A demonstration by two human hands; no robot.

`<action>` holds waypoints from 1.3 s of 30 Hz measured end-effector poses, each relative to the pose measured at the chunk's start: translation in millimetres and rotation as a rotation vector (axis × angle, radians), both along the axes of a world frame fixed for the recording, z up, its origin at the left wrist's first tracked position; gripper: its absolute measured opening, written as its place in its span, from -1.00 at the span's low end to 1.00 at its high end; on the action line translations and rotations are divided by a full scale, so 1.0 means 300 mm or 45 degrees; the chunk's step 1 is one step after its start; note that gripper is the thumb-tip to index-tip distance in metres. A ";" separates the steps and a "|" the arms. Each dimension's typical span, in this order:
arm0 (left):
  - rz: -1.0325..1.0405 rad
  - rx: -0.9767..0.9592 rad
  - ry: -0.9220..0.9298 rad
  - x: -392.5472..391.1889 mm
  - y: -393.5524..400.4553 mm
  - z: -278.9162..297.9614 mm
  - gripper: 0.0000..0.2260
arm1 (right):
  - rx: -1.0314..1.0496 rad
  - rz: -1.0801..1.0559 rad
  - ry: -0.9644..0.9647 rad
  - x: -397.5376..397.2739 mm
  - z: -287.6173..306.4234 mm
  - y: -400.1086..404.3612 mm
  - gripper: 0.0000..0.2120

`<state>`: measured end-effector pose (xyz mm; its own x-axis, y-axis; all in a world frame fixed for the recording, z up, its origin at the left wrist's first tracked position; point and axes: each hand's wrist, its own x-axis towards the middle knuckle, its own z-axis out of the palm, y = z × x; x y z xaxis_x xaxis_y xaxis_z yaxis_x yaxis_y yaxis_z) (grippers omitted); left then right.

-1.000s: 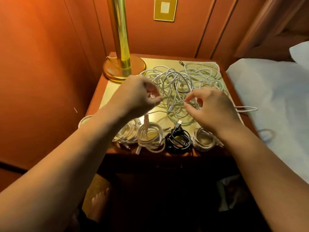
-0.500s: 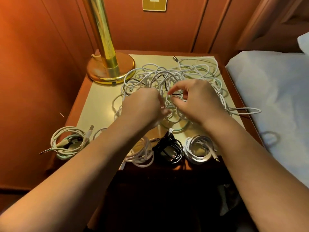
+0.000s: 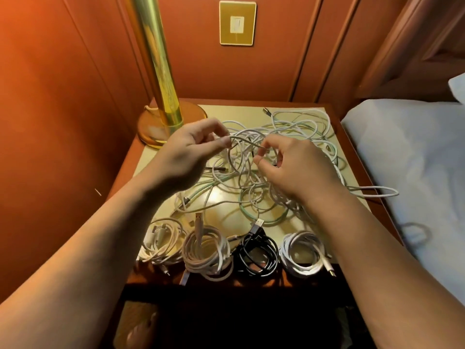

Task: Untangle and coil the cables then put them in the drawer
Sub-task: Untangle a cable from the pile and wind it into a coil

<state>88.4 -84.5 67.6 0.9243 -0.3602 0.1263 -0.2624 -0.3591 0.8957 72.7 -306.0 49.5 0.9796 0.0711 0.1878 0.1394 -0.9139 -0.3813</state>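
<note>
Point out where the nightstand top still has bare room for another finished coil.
Bare patches: the left strip of the nightstand top between the lamp base and the leftmost coil, and the back edge behind the tangle. The front edge is crowded with four coils; the tangle fills centre and right.

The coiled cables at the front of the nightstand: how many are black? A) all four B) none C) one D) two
C: of the four coils in the front row, only the black coiled cable is dark; the coils either side, such as the white coiled cable, are pale.
</note>
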 end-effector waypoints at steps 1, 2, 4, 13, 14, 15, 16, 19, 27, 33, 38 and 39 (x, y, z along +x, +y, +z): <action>0.020 -0.070 0.028 0.001 0.005 0.001 -0.90 | -0.009 -0.020 -0.008 0.004 0.002 -0.001 -0.78; 0.048 -0.142 0.052 0.001 0.008 0.002 -0.89 | -0.011 -0.036 -0.018 0.009 0.005 -0.003 -0.77; 0.145 -0.283 0.070 0.002 0.019 0.005 -0.87 | 0.008 -0.052 -0.060 0.014 0.016 -0.004 -0.79; 0.693 -0.642 -0.017 0.048 0.103 0.044 -0.73 | 0.043 -0.171 -0.355 0.063 0.049 -0.036 -0.71; 0.703 -0.588 -0.002 0.062 0.122 0.045 -0.70 | 0.090 -0.145 -0.367 0.068 0.054 -0.049 -0.75; 0.700 -0.501 0.003 0.069 0.137 0.043 -0.68 | 0.138 -0.118 -0.362 0.070 0.056 -0.058 -0.79; 0.689 -0.406 0.001 0.071 0.145 0.038 -0.68 | 0.181 -0.088 -0.349 0.067 0.058 -0.056 -0.82; 0.574 -0.235 0.028 0.058 0.127 0.027 -0.71 | 0.230 0.000 -0.255 0.037 0.062 0.007 -0.90; 0.433 -0.358 0.226 0.039 0.060 0.045 -0.79 | 0.612 0.324 0.322 -0.001 0.078 0.114 -0.80; -0.132 0.046 0.149 0.009 0.083 0.026 -0.72 | 1.139 0.244 0.356 0.002 0.141 0.093 -0.60; -0.203 0.177 -0.020 -0.015 0.036 0.014 -0.77 | 1.562 0.172 0.466 0.001 0.119 0.121 -0.70; -0.190 0.111 -0.011 -0.012 0.033 0.017 -0.80 | 1.593 0.176 0.474 0.003 0.113 0.123 -0.72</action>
<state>84.9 -74.7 72.8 0.8587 -0.5034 0.0961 -0.3259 -0.3917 0.8604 73.7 -269.0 83.4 0.9855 0.1501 -0.0789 -0.0941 0.0970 -0.9908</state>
